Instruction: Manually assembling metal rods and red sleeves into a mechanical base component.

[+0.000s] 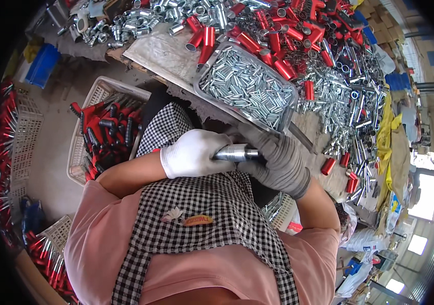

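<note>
A smooth, silver metal cylinder with a stepped, ringed profile (236, 152) lies crosswise between the person's two gloved hands, in front of the body. The left grip, in a white knitted glove (196, 152), is closed on its left part, so that end is hidden. The right grip, in a grey knitted glove (280, 162), curves over and under the cylinder's right end; its fingertips are partly concealed, and I cannot tell whether they clamp it.

Just below the left grip, a black-and-white checked apron (186, 239) carries a small orange oval patch (198, 220) bearing pale lettering, with a pale fan-shaped motif (171, 214) beside it.

Just beyond the right grip, a clear plastic rectangular tray (222, 105) sits at the edge of a worn, pale-topped counter (161, 48), filled with short silver metal pins (247, 84). Farther out past the tray are heaped glossy red metal tubes (278, 38), and beyond both grips lie loose silver metal sleeves (196, 15). More silver metal parts (324, 91) spread over the counter up and to the right of the right grip.

Left of the left grip, a cream plastic crate with slatted sides (77, 162) holds red-and-black handled tools (110, 127). Well to the right of the right grip and lower, a white sack (369, 240) shows printing too small to make out.
</note>
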`<act>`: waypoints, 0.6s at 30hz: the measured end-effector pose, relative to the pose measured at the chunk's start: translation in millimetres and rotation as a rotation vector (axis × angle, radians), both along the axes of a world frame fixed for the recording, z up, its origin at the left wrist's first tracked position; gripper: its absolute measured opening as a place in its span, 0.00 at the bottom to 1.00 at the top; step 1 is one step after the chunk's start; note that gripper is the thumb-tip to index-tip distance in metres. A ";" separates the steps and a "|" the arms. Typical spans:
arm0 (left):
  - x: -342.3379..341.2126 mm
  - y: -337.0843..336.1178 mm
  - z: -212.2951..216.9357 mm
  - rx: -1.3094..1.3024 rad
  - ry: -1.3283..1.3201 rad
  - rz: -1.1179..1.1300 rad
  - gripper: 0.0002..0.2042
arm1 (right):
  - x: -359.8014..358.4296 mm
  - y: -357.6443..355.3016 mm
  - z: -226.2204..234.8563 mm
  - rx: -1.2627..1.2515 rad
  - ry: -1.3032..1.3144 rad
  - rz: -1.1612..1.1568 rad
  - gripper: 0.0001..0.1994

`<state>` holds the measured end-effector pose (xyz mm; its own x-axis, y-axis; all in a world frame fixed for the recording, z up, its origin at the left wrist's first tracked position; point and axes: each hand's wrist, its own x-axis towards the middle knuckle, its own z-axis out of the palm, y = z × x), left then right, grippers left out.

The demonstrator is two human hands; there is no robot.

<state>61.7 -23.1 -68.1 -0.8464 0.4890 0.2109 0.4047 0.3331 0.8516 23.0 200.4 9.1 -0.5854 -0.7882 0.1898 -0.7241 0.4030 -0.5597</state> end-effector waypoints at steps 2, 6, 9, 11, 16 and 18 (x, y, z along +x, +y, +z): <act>-0.3 0.3 -0.8 0.021 0.033 0.017 0.17 | -0.8 9.7 -6.7 0.004 -0.201 -0.081 0.36; -3.0 -1.5 0.7 -0.023 0.031 -0.003 0.17 | -7.0 -8.8 10.7 -0.032 0.393 0.038 0.31; -1.8 2.5 0.0 -0.041 0.067 -0.013 0.17 | -7.5 8.6 -27.1 -0.100 -0.041 0.034 0.32; 1.2 3.6 0.4 -0.027 0.078 0.021 0.18 | -6.7 22.5 -18.2 0.009 -0.340 -0.069 0.34; -3.8 3.5 -1.4 -0.047 0.066 -0.014 0.19 | -3.9 6.0 -15.2 -0.111 0.134 0.026 0.33; -1.4 6.6 -4.4 -0.042 0.083 -0.017 0.19 | -2.3 9.5 -13.8 -0.095 -0.010 0.022 0.31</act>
